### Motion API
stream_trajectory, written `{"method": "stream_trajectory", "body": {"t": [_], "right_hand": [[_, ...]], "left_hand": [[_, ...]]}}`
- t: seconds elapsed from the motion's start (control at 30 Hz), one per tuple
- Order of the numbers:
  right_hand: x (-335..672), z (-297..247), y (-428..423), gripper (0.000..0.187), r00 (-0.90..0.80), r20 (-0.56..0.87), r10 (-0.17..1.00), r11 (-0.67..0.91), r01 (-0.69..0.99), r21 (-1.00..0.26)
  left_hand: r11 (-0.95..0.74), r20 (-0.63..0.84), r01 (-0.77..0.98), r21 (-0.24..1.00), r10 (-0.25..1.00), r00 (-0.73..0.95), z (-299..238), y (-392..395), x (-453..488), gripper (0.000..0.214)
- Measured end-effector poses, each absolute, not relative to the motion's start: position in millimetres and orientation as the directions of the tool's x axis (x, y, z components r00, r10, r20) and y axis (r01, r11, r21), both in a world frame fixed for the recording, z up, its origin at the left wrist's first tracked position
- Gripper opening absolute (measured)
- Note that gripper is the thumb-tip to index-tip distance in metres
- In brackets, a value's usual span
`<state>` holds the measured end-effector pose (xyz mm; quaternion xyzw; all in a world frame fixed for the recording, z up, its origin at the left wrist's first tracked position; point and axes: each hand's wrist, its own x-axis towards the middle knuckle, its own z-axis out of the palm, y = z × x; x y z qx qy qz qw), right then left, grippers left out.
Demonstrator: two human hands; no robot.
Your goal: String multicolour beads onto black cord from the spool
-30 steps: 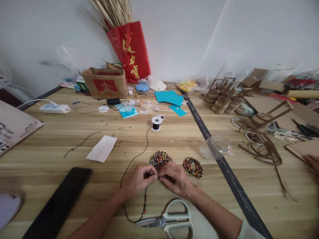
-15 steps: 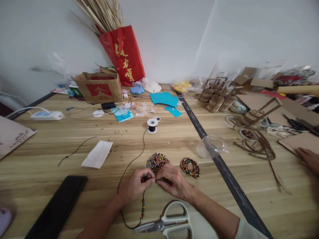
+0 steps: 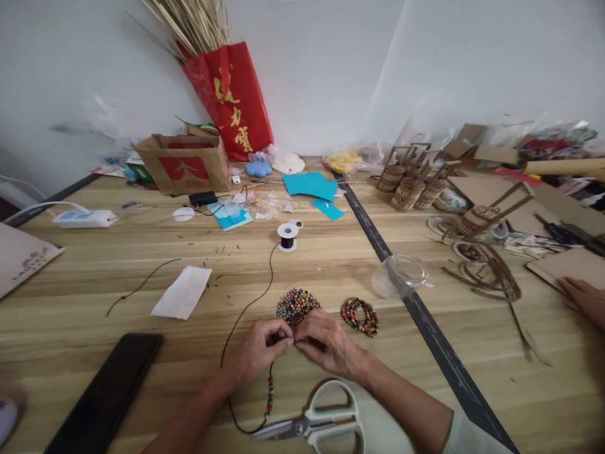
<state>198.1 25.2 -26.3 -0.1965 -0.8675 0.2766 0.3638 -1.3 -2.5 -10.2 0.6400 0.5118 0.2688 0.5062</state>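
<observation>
My left hand point(image 3: 255, 352) and my right hand point(image 3: 328, 343) meet fingertip to fingertip, both pinched on a thin black cord point(image 3: 262, 280). The cord runs from a small white spool point(image 3: 287, 235) down to my hands. Below my left hand it hangs in a loop with a few coloured beads point(image 3: 270, 386) strung on it. A heap of coloured beads point(image 3: 295, 305) lies just beyond my fingers. A finished bead bracelet point(image 3: 360, 316) lies to its right. Whether a bead is between my fingertips, I cannot make out.
White-handled scissors point(image 3: 316, 421) lie near the front edge. A black phone point(image 3: 106, 394) is at front left, a white paper point(image 3: 182, 292) and a loose cord piece behind it. A clear jar point(image 3: 401, 275) lies on its side. Cardboard models, a red bag and another person's hand point(image 3: 586, 299) are around.
The view has shifted slightly, so everything sits a bit left and higher. My hands stay pinched together on the cord; the other person's hand at right shows more.
</observation>
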Motion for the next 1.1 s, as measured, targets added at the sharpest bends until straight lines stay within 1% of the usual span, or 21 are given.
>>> {"method": "stream_trajectory", "body": {"t": [0.17,0.43,0.67,0.93,1.1], "right_hand": [[197.7,-24.4,25.2,0.006,-0.659,0.529,0.535,0.772,0.127,-0.623],[198.9,-26.0,24.7,0.004,-0.664,0.528,0.529,0.779,0.134,-0.612],[199.2,-25.8,24.7,0.005,-0.678,0.511,0.528,0.781,0.151,-0.606],[199.4,-25.2,24.8,0.006,-0.671,0.515,0.533,0.775,0.143,-0.615],[199.0,-25.2,24.7,0.006,-0.667,0.527,0.526,0.777,0.125,-0.617]], "left_hand": [[0.034,-0.172,0.366,0.930,0.921,0.351,-10.9,-3.2,-1.6,0.015],[0.018,-0.172,0.392,0.920,0.917,0.360,-11.0,-3.0,-4.5,0.020],[-0.043,-0.122,0.418,0.907,0.925,0.360,-9.1,-1.6,-7.0,0.024],[-0.017,-0.133,0.409,0.913,0.933,0.336,-17.2,-1.0,-9.8,0.019],[0.050,-0.166,0.322,0.946,0.923,0.347,-19.2,-1.0,-10.3,0.019]]}}
